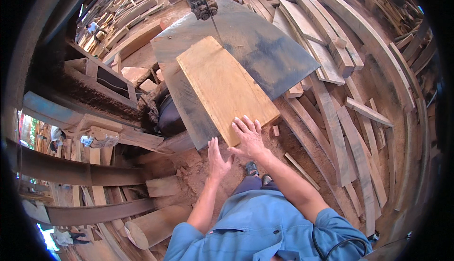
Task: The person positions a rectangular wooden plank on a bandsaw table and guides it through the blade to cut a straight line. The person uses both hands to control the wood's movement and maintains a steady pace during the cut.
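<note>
A thick, light-brown wooden board lies on the dark metal table of a bandsaw. Its near end sticks out past the table's edge toward me. The thin saw blade comes down from the blade guide and meets the board's far end. My right hand rests on the board's near end, fingers spread over the top face. Beside the board's near left corner is my left hand, fingers stretched out and holding nothing; whether it touches the board I cannot tell.
Long planks are piled along the right side. A round log lies at the lower left, near curved metal beams. The saw's dark frame stands on the left. Sawdust covers the ground. People are far off at the left.
</note>
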`<state>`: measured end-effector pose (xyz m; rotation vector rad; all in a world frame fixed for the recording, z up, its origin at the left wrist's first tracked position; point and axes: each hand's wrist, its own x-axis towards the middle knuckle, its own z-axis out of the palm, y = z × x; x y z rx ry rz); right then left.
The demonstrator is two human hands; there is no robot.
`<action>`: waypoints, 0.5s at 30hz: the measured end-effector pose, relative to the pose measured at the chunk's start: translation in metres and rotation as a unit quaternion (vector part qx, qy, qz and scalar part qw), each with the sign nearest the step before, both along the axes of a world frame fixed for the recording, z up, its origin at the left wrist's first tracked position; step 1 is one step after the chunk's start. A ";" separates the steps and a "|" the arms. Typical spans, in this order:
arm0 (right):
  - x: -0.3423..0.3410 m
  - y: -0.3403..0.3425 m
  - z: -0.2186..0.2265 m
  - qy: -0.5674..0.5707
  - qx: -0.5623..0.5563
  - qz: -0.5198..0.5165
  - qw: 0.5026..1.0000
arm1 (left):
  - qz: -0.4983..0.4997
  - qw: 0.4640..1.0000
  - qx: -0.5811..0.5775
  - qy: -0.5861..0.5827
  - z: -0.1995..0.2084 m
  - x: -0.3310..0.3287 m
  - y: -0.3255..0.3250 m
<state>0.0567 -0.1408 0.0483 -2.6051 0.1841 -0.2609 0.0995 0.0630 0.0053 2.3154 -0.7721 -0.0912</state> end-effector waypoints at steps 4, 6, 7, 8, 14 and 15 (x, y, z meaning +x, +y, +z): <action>0.005 0.016 -0.005 -0.003 -0.016 -0.051 0.999 | -0.020 0.996 0.079 0.023 -0.006 0.013 -0.018; 0.007 0.030 -0.014 -0.041 0.000 -0.076 0.996 | -0.009 0.999 0.039 0.009 -0.024 0.025 -0.023; 0.007 0.034 -0.018 -0.052 0.007 -0.087 0.995 | -0.001 0.998 0.049 0.030 -0.026 0.034 -0.025; 0.008 0.036 -0.019 -0.063 0.014 -0.096 0.993 | -0.001 0.998 0.052 0.020 -0.034 0.044 -0.021; 0.005 0.033 -0.021 -0.056 0.043 -0.091 0.993 | -0.054 0.991 0.116 -0.032 -0.033 0.067 -0.016; 0.005 0.033 -0.021 -0.050 0.042 -0.099 0.993 | -0.063 0.989 0.130 -0.035 -0.025 0.065 -0.019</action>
